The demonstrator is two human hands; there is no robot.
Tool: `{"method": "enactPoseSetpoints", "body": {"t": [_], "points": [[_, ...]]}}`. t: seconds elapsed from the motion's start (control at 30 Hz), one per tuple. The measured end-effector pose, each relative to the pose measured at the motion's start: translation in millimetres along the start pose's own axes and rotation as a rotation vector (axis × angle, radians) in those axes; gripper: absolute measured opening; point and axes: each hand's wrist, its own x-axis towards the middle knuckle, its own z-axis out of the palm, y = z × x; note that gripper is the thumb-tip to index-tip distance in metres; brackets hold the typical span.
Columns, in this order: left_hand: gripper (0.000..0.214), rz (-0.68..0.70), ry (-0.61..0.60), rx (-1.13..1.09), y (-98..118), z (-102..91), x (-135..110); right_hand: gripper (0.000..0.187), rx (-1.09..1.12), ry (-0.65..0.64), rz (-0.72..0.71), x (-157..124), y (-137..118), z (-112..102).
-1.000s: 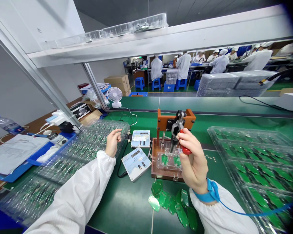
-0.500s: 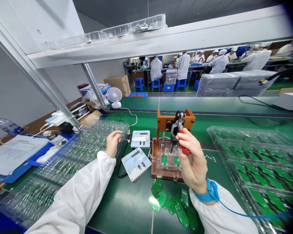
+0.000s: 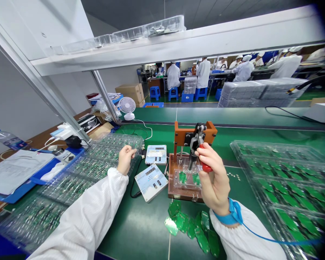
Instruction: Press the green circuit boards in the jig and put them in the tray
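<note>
Sitting at the left edge of the frame, a bottle (image 3: pixel 8 139) and a blue bin (image 3: pixel 17 194) are flanking the left tray (image 3: pixel 16 225), which is slanting up towards the centre and holding small boards (image 3: pixel 83 169) in rows, seemingly for tidy picking. Your left hand (image 3: pixel 125 159) is poised at the tray's far end; its fingers are curling in towards the thumb, but whether they are pinching anything, or touching the tray, you cannot tell from here. Behind it, a fan (image 3: pixel 127 105) is facing you, perhaps for cooling. Left of centre, a rear box (image 3: pixel 156 154) and a front box (image 3: pixel 151 182) are lying face up, probably so that you can read them at a glance. Right of centre, the press (image 3: pixel 182 135) is standing over green boards (image 3: pixel 182 177) in its clear fixture (image 3: pixel 189 179), likely keeping them aligned beneath the plunger (image 3: pixel 191 161). At lower centre, loose boards (image 3: pixel 191 227) are overlapping within easy reach. Your right hand (image 3: pixel 215 180) is gripping the red handle (image 3: pixel 206 167), fingers closing round it, presumably for leverage. A blue strap (image 3: pixel 233 213) is circling that wrist, probably for grounding. At the right edge, the right tray (image 3: pixel 243 164) is holding more boards (image 3: pixel 281 195) in rows.
</note>
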Motion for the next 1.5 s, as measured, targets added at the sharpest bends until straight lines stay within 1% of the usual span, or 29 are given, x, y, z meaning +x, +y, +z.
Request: {"method": "enactPoseSetpoints", "body": {"t": [0.1,0.23,0.33,0.93,1.13,1.3,1.5], "points": [[0.044,0.007,-0.015,0.019,0.8,0.0,-2.1,0.044,0.005,0.013,-0.002,-0.7,0.7,1.7],[0.044,0.015,-0.026,0.032,0.2,-1.0,-3.0,0.040,-0.017,0.016,-0.027,-1.6,2.4,3.5],[0.044,0.016,-0.034,0.037,-0.2,-1.6,-2.7,0.038,-0.036,0.017,-0.020,-3.0,4.1,4.5],[0.044,0.018,-0.042,0.060,-0.4,-0.7,-3.1,0.040,-0.009,0.011,-0.010,-6.0,6.2,4.9],[0.045,0.025,-0.053,0.070,-0.1,-1.6,-3.5,0.037,-0.031,0.024,-0.006,-6.4,6.6,5.6],[0.045,0.024,-0.053,0.065,-2.7,-2.3,-1.7,0.039,-0.022,0.015,0.006,-7.4,7.6,5.3],[0.046,0.027,-0.047,0.053,-1.3,-1.3,-1.8,0.038,-0.014,0.039,-0.010,-6.7,7.1,6.4]]}}
